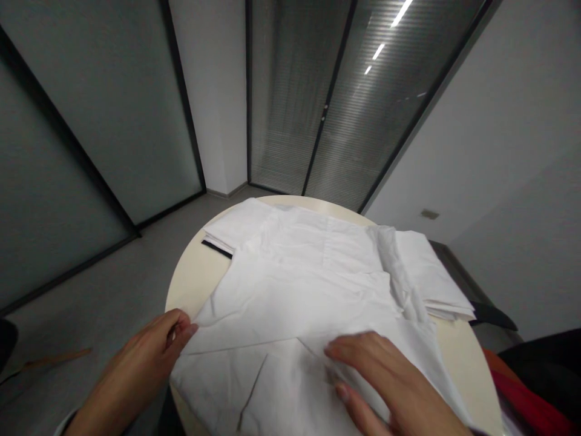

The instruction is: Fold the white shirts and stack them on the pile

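A white garment (290,290), perhaps a coat or shirt, is spread on a round table. Its left sleeve (242,221) and right sleeve (431,266) reach out at the far end, with folded layers at their ends. At the garment's left edge, my left hand (158,339) is closed, thumb and fingertips pinching the cloth. My right hand (385,381) is over the near right part, fingers and thumb apart; whether its fingertips press on the fabric I cannot tell. Creases and a dark slit-like line run through the cloth between the hands.
The cream round table (188,278) shows its rim around the garment. A thin black object (216,247) pokes out beneath the left sleeve. Red fabric (521,387) and dark items lie at the lower right. Glass partitions (290,109) and a white wall stand behind.
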Tool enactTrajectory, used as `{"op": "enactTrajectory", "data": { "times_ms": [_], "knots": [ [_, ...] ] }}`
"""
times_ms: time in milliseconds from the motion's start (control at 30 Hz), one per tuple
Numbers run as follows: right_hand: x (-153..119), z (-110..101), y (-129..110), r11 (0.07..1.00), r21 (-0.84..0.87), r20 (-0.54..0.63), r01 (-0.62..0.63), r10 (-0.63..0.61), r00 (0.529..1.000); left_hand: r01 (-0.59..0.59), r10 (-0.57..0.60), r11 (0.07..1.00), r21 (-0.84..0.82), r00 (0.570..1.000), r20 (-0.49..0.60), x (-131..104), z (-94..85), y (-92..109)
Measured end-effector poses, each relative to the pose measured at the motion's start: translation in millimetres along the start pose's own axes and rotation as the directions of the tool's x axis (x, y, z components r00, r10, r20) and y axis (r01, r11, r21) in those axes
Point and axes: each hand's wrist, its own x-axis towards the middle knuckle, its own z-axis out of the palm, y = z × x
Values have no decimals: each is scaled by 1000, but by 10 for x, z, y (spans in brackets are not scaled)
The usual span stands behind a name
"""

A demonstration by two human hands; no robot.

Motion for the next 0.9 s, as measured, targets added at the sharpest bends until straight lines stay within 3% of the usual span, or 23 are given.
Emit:
{"op": "enactTrajectory", "data": {
  "times_ms": [100,200,300,400,533,700,800,900],
  "knots": [
    [975,157,39,955,266,80,-129,112,991,-2,0,999,-54,999,-38,-33,44,7],
    [1805,658,218,923,336,160,-190,142,977,-12,1,993,-118,996,-88,-43,81,31],
    [2301,1144,322,911,356,229,-208,131,965,-17,-11,979,-201,990,-138,-37,94,20],
    [2466,1380,303,906,376,258,-195,100,961,-21,-19,963,-270,989,-147,-25,83,-43],
    [2466,1406,266,896,415,195,-159,83,977,-21,-14,927,-376,996,-89,-9,79,-154],
    [2429,1516,251,908,401,72,-118,97,993,-11,-42,883,-469,994,-102,-7,135,-187],
    [2399,1642,200,928,360,31,-95,90,995,-15,-40,920,-393,991,-131,-11,152,-143],
    [2377,1648,140,945,312,5,-96,99,995,-42,3,979,-200,982,-190,-18,107,-101]
  ]
}}
